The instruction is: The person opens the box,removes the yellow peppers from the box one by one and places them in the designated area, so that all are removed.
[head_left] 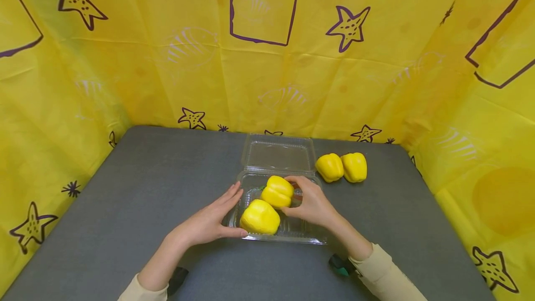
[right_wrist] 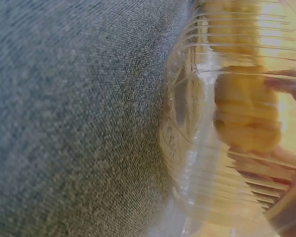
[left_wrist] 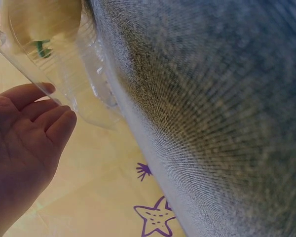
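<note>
A clear plastic clamshell container [head_left: 301, 235] lies with its lid folded back, away from me. Inside, at its front left, sits one yellow bell pepper [head_left: 260, 218]. Just behind it my right hand [head_left: 312, 203] holds a second yellow bell pepper [head_left: 277, 193] between thumb and fingers; through the clear wall in the right wrist view, that pepper [right_wrist: 246, 109] appears blurred. My left hand [head_left: 211, 219] rests along the container's left side, fingers extended and thumb at the front corner. In the left wrist view, the left hand's fingertips [left_wrist: 64, 123] touch the clear rim.
Two more yellow bell peppers, a left one [head_left: 329, 167] and a right one [head_left: 355, 167], stand side by side right of the raised-edge lid [head_left: 277, 154]. A grey tabletop [head_left: 167, 166] lies underneath, with yellow patterned cloth [head_left: 267, 78] behind and at both sides.
</note>
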A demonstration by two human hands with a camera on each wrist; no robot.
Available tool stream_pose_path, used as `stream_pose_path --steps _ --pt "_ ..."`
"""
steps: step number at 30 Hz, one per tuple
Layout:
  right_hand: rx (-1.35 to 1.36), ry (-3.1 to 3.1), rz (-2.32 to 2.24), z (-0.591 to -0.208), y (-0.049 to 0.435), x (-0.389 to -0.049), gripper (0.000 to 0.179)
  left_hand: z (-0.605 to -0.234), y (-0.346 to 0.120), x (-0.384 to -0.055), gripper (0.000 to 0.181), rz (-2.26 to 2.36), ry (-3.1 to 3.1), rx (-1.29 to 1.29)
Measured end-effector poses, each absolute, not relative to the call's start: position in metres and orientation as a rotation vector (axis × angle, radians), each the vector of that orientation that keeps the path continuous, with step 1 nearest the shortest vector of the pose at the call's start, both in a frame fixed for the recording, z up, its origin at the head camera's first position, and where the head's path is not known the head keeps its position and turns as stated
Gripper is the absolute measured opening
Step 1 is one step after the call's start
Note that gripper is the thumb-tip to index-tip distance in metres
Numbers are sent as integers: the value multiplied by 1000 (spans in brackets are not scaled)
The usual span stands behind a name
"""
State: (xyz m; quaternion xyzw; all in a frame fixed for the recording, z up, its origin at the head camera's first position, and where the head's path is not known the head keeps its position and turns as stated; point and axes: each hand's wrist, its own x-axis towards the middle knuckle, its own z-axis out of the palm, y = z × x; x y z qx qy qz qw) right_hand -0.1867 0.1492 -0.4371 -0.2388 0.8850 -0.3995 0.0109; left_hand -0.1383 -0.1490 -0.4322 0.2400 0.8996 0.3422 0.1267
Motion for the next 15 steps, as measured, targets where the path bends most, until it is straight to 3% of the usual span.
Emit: stream_pose_path --steps 15 --pt "-659 2791 -1411 -430 163 -179 71 -432 -148 -138 108 987 2615 682"
